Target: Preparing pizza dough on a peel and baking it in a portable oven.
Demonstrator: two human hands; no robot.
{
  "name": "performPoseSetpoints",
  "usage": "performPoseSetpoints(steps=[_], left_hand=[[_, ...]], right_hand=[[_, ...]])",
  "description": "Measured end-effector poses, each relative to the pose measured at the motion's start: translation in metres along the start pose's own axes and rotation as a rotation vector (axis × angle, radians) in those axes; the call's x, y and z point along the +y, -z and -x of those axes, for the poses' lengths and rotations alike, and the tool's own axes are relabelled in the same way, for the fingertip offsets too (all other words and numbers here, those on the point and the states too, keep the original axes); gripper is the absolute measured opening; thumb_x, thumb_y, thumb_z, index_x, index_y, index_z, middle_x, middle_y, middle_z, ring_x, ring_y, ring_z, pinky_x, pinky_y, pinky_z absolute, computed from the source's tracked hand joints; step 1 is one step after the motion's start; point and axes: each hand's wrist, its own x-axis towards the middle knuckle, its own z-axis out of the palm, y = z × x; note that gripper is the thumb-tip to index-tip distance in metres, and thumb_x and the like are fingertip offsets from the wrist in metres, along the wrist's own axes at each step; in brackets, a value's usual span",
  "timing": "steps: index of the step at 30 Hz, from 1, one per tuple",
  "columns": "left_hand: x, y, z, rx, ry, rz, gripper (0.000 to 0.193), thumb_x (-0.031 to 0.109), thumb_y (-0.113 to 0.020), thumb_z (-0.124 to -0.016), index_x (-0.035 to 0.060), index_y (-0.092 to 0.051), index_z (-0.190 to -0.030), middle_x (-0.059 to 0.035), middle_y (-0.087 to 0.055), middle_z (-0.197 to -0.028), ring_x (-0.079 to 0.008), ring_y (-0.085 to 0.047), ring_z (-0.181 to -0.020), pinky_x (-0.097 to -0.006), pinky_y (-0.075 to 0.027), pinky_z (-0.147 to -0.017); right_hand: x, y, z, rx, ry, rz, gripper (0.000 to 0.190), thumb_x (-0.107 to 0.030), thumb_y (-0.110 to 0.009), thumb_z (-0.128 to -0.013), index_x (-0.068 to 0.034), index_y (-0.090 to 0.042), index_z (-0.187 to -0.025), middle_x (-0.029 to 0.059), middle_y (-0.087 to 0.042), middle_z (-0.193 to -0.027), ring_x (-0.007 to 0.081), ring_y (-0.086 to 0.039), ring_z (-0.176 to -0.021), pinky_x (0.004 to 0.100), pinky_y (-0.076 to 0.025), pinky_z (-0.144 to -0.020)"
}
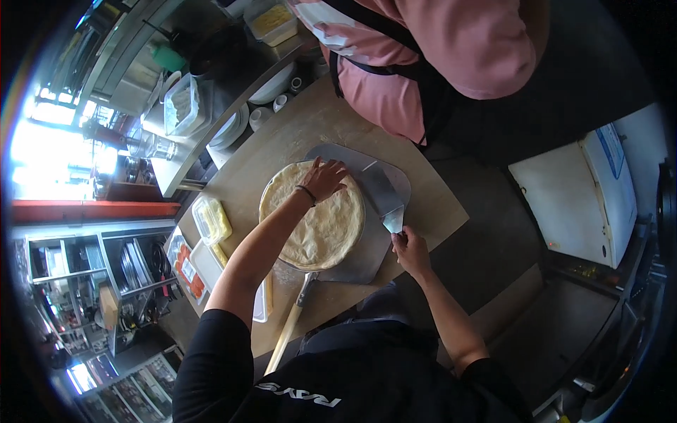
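A round, pale pizza base (312, 227) with a raised edge lies in a thin round pan, most of which the dough hides. Beneath it is a flat metal pizza peel (357, 272), whose wooden handle (284, 338) points towards me. My left hand (323, 181) is spread over the far part of the dough, its fingers apart and seemingly resting on the surface. In my right hand (411, 250) is the handle end of a wide metal spatula (376, 193). Its blade lies over the peel, just right of the dough.
Plastic tubs (211, 219) and a pack of red sliced food (191, 272) sit at the worktable's (441, 214) left. A person in a pink shirt (381, 100) stands at the far side. A shelf with bowls (260, 117) borders the left; a white appliance (568, 190) stands right.
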Motion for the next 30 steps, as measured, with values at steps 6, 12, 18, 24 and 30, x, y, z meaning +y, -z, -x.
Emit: performPoseSetpoints(steps=[6, 12, 18, 24, 30], left_hand=[[-0.013, -0.004, -0.006, 0.008, -0.078, 0.037, 0.032, 0.037, -0.061, -0.085, 0.0182, -0.057, -0.11, 0.0009, -0.056, -0.114, -0.0168, -0.052, -0.112, -0.0459, -0.032, -0.1], [-0.006, 0.001, -0.001, 0.049, -0.106, 0.065, 0.032, 0.037, -0.061, -0.084, 0.018, -0.058, -0.11, 0.0012, -0.056, -0.113, -0.0165, -0.052, -0.111, -0.0449, -0.032, -0.1], [0.008, 0.006, 0.018, 0.264, 0.202, 0.36, 0.057, 0.045, -0.064, -0.081, 0.0121, -0.05, -0.126, -0.0087, -0.048, -0.129, -0.0262, -0.043, -0.123, -0.0504, -0.027, -0.103], [0.114, 0.016, 0.073, 0.1, 0.595, 0.312, 0.09, 0.057, -0.069, -0.069, 0.0114, -0.035, -0.139, -0.0149, -0.019, -0.149, -0.0349, -0.013, -0.14, -0.0619, -0.013, -0.107], [0.131, -0.014, 0.092, 0.283, 0.594, 0.354, 0.065, 0.037, -0.067, -0.072, 0.0123, -0.048, -0.129, -0.0104, -0.042, -0.138, -0.029, -0.037, -0.13, -0.0599, -0.025, -0.102]], right_hand=[[-0.011, 0.003, 0.004, -0.009, -0.038, -0.038, 0.025, -0.026, -0.059, -0.088, -0.002, -0.054, -0.086, 0.0129, -0.064, -0.066, 0.0332, -0.065, -0.067, 0.0423, -0.049, -0.063], [0.003, 0.002, 0.008, 0.029, -0.004, 0.072, 0.03, -0.028, -0.058, -0.089, 0.001, -0.056, -0.097, 0.0148, -0.066, -0.072, 0.0336, -0.065, -0.071, 0.0426, -0.049, -0.063], [-0.03, 0.048, 0.022, -0.127, -0.165, 0.089, 0.029, -0.03, -0.059, -0.088, -0.001, -0.059, -0.095, 0.0172, -0.067, -0.081, 0.0359, -0.065, -0.081, 0.0432, -0.05, -0.066], [-0.04, 0.095, 0.04, -0.16, -0.075, 0.302, 0.024, -0.026, -0.059, -0.088, -0.002, -0.059, -0.091, 0.0121, -0.065, -0.068, 0.028, -0.064, -0.058, 0.0381, -0.049, -0.054], [-0.05, 0.082, 0.072, -0.283, -0.365, 0.039, 0.021, -0.021, -0.058, -0.089, -0.001, -0.056, -0.086, 0.0052, -0.06, -0.06, 0.0138, -0.058, -0.045, 0.0282, -0.045, -0.044]])
